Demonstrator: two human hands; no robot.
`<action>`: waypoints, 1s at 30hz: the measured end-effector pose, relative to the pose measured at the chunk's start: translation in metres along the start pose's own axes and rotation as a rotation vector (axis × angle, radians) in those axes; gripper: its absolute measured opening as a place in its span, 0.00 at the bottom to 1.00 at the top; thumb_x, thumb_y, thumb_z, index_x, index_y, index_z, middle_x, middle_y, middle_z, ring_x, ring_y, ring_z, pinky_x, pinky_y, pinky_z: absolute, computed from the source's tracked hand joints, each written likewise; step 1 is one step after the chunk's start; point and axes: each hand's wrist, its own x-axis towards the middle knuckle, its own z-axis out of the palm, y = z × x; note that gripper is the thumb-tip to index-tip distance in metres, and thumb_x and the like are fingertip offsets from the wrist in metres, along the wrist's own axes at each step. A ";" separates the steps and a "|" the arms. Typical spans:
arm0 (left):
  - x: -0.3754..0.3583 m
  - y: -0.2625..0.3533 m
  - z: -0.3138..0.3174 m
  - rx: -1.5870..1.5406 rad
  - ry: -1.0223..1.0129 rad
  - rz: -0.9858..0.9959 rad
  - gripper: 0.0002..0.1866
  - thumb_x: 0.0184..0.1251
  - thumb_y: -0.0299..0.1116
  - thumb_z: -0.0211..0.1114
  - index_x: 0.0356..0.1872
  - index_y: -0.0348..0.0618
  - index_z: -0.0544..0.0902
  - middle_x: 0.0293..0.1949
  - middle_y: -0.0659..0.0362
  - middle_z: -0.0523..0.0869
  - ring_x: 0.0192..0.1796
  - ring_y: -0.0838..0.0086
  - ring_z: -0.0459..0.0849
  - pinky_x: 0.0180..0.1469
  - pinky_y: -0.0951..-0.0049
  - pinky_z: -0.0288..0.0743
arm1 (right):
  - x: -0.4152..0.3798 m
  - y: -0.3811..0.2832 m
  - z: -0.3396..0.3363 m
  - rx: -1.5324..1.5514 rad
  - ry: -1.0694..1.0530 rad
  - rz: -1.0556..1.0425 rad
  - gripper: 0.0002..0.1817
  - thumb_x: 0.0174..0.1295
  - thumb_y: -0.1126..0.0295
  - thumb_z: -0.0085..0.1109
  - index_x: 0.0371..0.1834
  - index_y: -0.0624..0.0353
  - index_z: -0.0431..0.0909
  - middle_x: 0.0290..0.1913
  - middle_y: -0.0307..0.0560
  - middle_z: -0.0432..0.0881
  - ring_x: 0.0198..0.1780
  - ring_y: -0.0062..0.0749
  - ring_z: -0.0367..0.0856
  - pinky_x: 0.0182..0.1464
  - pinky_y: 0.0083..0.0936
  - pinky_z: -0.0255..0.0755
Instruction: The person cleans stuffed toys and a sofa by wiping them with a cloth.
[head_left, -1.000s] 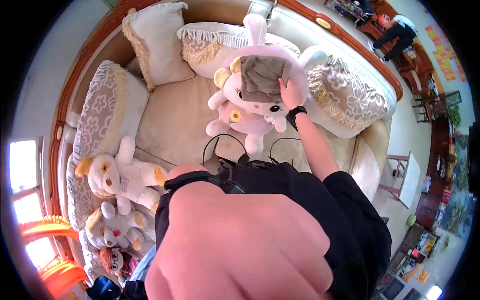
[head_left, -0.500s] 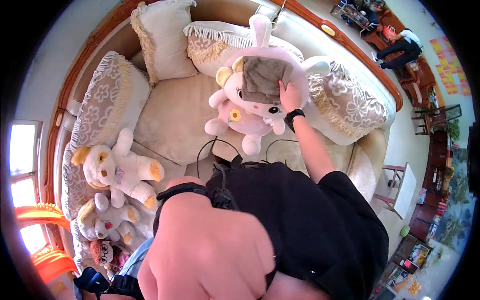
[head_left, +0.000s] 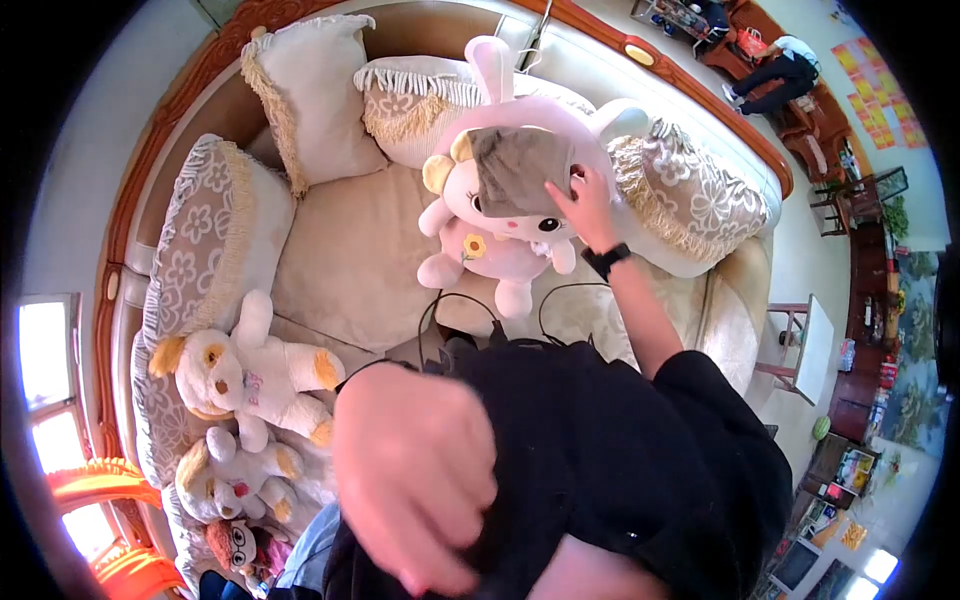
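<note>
A large pink-and-white plush doll (head_left: 475, 195) with long ears and a yellow flower on its belly sits on the sofa. A grey-brown cloth (head_left: 520, 165) lies over its forehead and covers part of one eye. My right hand (head_left: 590, 205), a black watch at its wrist, grips the cloth's right edge, one finger pressed along it. Close to the camera, my left hand (head_left: 415, 455) hangs in front of my black shirt, apart from the doll. Its fingers are curled and somewhat blurred; whatever they may hold is hidden.
Two plush dogs (head_left: 255, 380) and a red-haired doll (head_left: 235, 545) lie at the sofa's left. Fringed cushions (head_left: 690, 195) line the sofa (head_left: 340, 250). Black cables (head_left: 430, 310) show before me. Orange chairs (head_left: 105, 485), a white table (head_left: 815, 350) and a person (head_left: 785, 75) are farther off.
The cloth has shifted and now lies smoother and more slanted across the doll's forehead, with my right hand still at its edge. My left hand has moved slightly right and looks smaller. The view has shifted.
</note>
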 end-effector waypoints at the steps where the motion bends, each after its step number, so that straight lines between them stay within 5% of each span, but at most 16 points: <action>1: -0.013 -0.006 -0.009 0.008 0.032 -0.032 0.12 0.69 0.38 0.56 0.32 0.43 0.84 0.18 0.64 0.74 0.15 0.77 0.72 0.16 0.73 0.56 | 0.001 -0.016 -0.008 -0.007 -0.006 0.002 0.22 0.60 0.55 0.62 0.27 0.68 0.78 0.35 0.62 0.79 0.36 0.56 0.75 0.40 0.41 0.70; 3: -0.043 -0.023 -0.019 0.030 0.266 -0.161 0.11 0.68 0.33 0.57 0.33 0.38 0.84 0.22 0.60 0.80 0.21 0.68 0.79 0.21 0.68 0.68 | -0.002 -0.045 -0.018 0.275 -0.093 -0.012 0.19 0.56 0.60 0.67 0.23 0.68 0.76 0.28 0.55 0.78 0.28 0.46 0.73 0.34 0.34 0.68; 5: -0.072 -0.025 -0.021 0.279 0.515 -0.872 0.10 0.68 0.33 0.58 0.39 0.39 0.83 0.25 0.55 0.83 0.28 0.61 0.82 0.32 0.69 0.75 | -0.007 -0.068 -0.028 0.365 -0.279 0.177 0.20 0.57 0.61 0.66 0.21 0.68 0.73 0.25 0.52 0.76 0.27 0.42 0.72 0.31 0.32 0.65; 7: -0.096 -0.048 -0.023 0.275 0.812 -1.187 0.12 0.68 0.35 0.59 0.46 0.39 0.81 0.31 0.52 0.84 0.34 0.63 0.83 0.40 0.72 0.75 | -0.018 -0.081 -0.027 0.451 -0.456 0.368 0.21 0.57 0.61 0.66 0.19 0.68 0.71 0.23 0.49 0.74 0.25 0.37 0.70 0.29 0.31 0.63; 9: -0.139 -0.059 -0.031 0.218 0.787 -1.270 0.14 0.70 0.34 0.57 0.52 0.39 0.77 0.36 0.55 0.82 0.39 0.70 0.81 0.45 0.74 0.74 | -0.025 -0.079 -0.023 0.660 -0.579 0.654 0.14 0.59 0.64 0.65 0.29 0.66 0.79 0.23 0.39 0.77 0.28 0.17 0.71 0.31 0.24 0.65; 10: -0.159 -0.062 -0.032 0.160 0.754 -1.360 0.17 0.72 0.33 0.55 0.58 0.38 0.73 0.42 0.58 0.81 0.44 0.77 0.79 0.50 0.75 0.73 | -0.025 -0.085 -0.021 0.651 -0.587 0.665 0.14 0.59 0.64 0.65 0.29 0.66 0.79 0.23 0.39 0.77 0.28 0.17 0.71 0.31 0.24 0.65; 11: -0.174 -0.064 -0.031 0.138 0.829 -1.402 0.21 0.70 0.35 0.57 0.60 0.37 0.71 0.48 0.53 0.80 0.51 0.68 0.79 0.55 0.69 0.72 | -0.025 -0.092 -0.020 0.734 -0.537 0.701 0.14 0.59 0.64 0.65 0.29 0.67 0.79 0.23 0.39 0.76 0.28 0.18 0.71 0.31 0.25 0.65; 12: -0.193 -0.067 -0.028 0.117 0.834 -1.403 0.21 0.70 0.35 0.57 0.60 0.37 0.71 0.48 0.53 0.80 0.51 0.68 0.79 0.55 0.69 0.72 | -0.026 -0.097 -0.020 0.814 -0.487 0.736 0.15 0.59 0.63 0.66 0.29 0.68 0.78 0.23 0.40 0.76 0.28 0.18 0.71 0.31 0.25 0.65; 14: -0.228 -0.073 -0.025 0.783 0.647 -1.396 0.25 0.68 0.39 0.59 0.62 0.37 0.69 0.53 0.49 0.78 0.57 0.59 0.76 0.60 0.64 0.69 | -0.020 -0.098 -0.029 0.708 -0.611 0.704 0.15 0.58 0.63 0.66 0.34 0.68 0.80 0.27 0.44 0.78 0.31 0.22 0.75 0.35 0.24 0.69; 16: -0.241 -0.069 -0.032 0.706 0.630 -1.491 0.28 0.66 0.41 0.60 0.63 0.36 0.69 0.55 0.46 0.77 0.61 0.53 0.73 0.63 0.62 0.66 | 0.004 -0.115 -0.045 0.692 -0.654 0.404 0.16 0.57 0.63 0.67 0.36 0.68 0.79 0.34 0.48 0.80 0.35 0.25 0.75 0.38 0.24 0.69; 20: -0.244 -0.068 -0.037 0.495 0.583 -1.537 0.27 0.68 0.42 0.58 0.63 0.36 0.69 0.57 0.45 0.76 0.60 0.54 0.74 0.63 0.63 0.67 | 0.010 -0.087 -0.047 0.493 -0.539 0.479 0.16 0.55 0.63 0.69 0.36 0.67 0.78 0.43 0.51 0.80 0.37 0.28 0.75 0.41 0.25 0.69; 21: -0.240 -0.068 -0.038 0.469 0.585 -1.516 0.27 0.68 0.42 0.57 0.63 0.36 0.69 0.57 0.43 0.76 0.60 0.54 0.75 0.62 0.63 0.67 | 0.015 -0.079 -0.046 0.511 -0.412 0.452 0.14 0.56 0.65 0.68 0.37 0.65 0.78 0.42 0.50 0.81 0.35 0.27 0.75 0.39 0.24 0.69; 25: -0.209 -0.091 -0.039 0.562 0.653 -1.530 0.25 0.67 0.39 0.58 0.62 0.36 0.70 0.57 0.44 0.76 0.59 0.52 0.75 0.62 0.62 0.68 | 0.051 -0.041 -0.056 0.503 -0.467 0.471 0.13 0.59 0.72 0.64 0.45 0.64 0.77 0.40 0.41 0.81 0.42 0.22 0.76 0.47 0.20 0.70; 28: -0.205 -0.156 -0.033 1.097 0.707 -1.324 0.25 0.64 0.35 0.59 0.60 0.36 0.71 0.57 0.45 0.76 0.60 0.50 0.73 0.61 0.59 0.69 | 0.070 0.005 -0.017 0.422 -0.480 0.398 0.12 0.60 0.70 0.64 0.44 0.63 0.77 0.34 0.44 0.79 0.38 0.22 0.76 0.43 0.22 0.70; 29: -0.197 -0.175 -0.032 1.217 0.704 -1.234 0.22 0.62 0.34 0.60 0.57 0.37 0.73 0.56 0.46 0.77 0.59 0.49 0.74 0.59 0.58 0.69 | 0.075 0.018 0.002 0.352 -0.450 0.406 0.14 0.61 0.63 0.61 0.40 0.62 0.74 0.29 0.53 0.77 0.31 0.39 0.77 0.36 0.30 0.69; 30: -0.191 -0.195 -0.032 1.336 0.699 -1.143 0.20 0.60 0.33 0.60 0.53 0.37 0.74 0.54 0.47 0.77 0.57 0.49 0.74 0.57 0.56 0.70 | 0.077 0.034 0.025 0.370 -0.462 0.385 0.14 0.61 0.63 0.61 0.40 0.62 0.74 0.29 0.53 0.77 0.31 0.39 0.77 0.36 0.30 0.69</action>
